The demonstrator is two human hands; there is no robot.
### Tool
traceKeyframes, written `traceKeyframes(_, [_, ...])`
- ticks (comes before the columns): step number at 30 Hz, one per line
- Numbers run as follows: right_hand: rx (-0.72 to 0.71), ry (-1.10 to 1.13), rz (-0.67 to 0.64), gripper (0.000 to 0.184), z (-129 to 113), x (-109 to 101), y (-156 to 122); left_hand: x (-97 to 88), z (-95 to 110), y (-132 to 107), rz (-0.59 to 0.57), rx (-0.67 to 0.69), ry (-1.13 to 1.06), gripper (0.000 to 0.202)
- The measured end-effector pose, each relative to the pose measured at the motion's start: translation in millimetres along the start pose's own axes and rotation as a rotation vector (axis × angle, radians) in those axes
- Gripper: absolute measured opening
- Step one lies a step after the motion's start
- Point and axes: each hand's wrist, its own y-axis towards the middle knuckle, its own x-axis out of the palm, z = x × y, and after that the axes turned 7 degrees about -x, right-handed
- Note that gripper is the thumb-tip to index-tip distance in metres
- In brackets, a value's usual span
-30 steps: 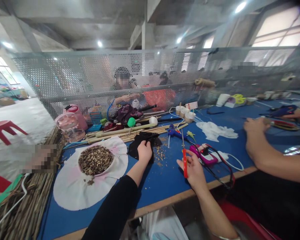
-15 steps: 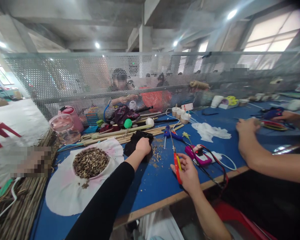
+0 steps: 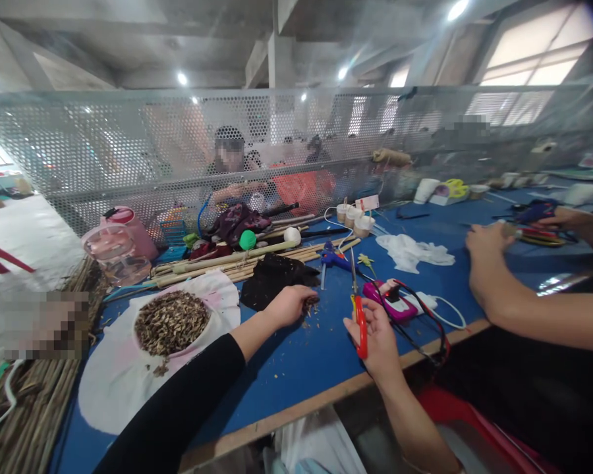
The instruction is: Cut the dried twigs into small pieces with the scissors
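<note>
My left hand (image 3: 290,305) rests on the blue table (image 3: 306,355) with its fingers closed on a small clump of brown chips (image 3: 310,303), just in front of a black cloth (image 3: 271,276). My right hand (image 3: 375,336) holds red-handled scissors (image 3: 358,309), blades pointing away from me. A white cloth carries a bowl heaped with dried brown bits (image 3: 170,322) to the left of my left arm.
Bamboo sticks (image 3: 237,262) and a blue glue gun (image 3: 332,259) lie behind the cloth. A pink device with cables (image 3: 393,304) sits right of the scissors. Another person's arms (image 3: 514,296) work at the right. Dry stalks (image 3: 34,408) pile at the left edge; a mesh screen stands behind.
My left hand has drawn back from the black cloth toward me and to the right, closing on brown chips. My right hand with the scissors has stayed nearly in place.
</note>
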Motion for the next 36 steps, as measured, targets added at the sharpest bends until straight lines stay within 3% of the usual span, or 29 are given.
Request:
traceKeyframes(2, [0.002,0.012,-0.001,0.046,0.5,-0.2,-0.1,-3.4,-0.4,-1.8,0.028,-0.059,0.036,0.038])
traceKeyframes(6, [0.008,0.000,-0.010,0.047,-2.0,-0.1,-0.5,-9.5,2.8,3.9,-0.122,-0.089,0.141,0.044])
traceKeyframes(9, [-0.001,-0.023,-0.012,0.047,-4.4,0.4,-0.6,-8.1,10.3,12.2,-0.179,-0.072,0.134,0.030])
traceKeyframes(13, [-0.005,-0.029,-0.011,0.048,-4.5,0.7,-0.7,-0.6,17.0,18.4,-0.127,-0.124,0.110,0.016])
traceKeyframes(19, [-0.010,-0.013,-0.014,0.046,-3.7,0.7,-0.7,-1.7,0.5,15.2,0.001,-0.226,0.005,0.027])
traceKeyframes(23, [-0.008,-0.014,-0.015,0.047,-4.4,1.0,-0.7,-8.9,-2.9,16.2,-0.059,-0.201,0.048,0.028])
traceKeyframes(29, [0.005,0.020,-0.027,0.047,-3.7,0.8,-1.1,-8.9,14.9,17.5,-0.176,-0.095,0.270,0.032])
traceKeyframes(32, [-0.001,0.019,-0.026,0.049,-4.9,1.4,-1.1,-2.3,24.9,8.9,-0.172,-0.080,0.329,0.021])
traceKeyframes(36, [-0.001,0.009,-0.020,0.051,-5.6,2.2,-0.7,10.8,34.3,-6.8,-0.102,-0.102,0.426,0.024])
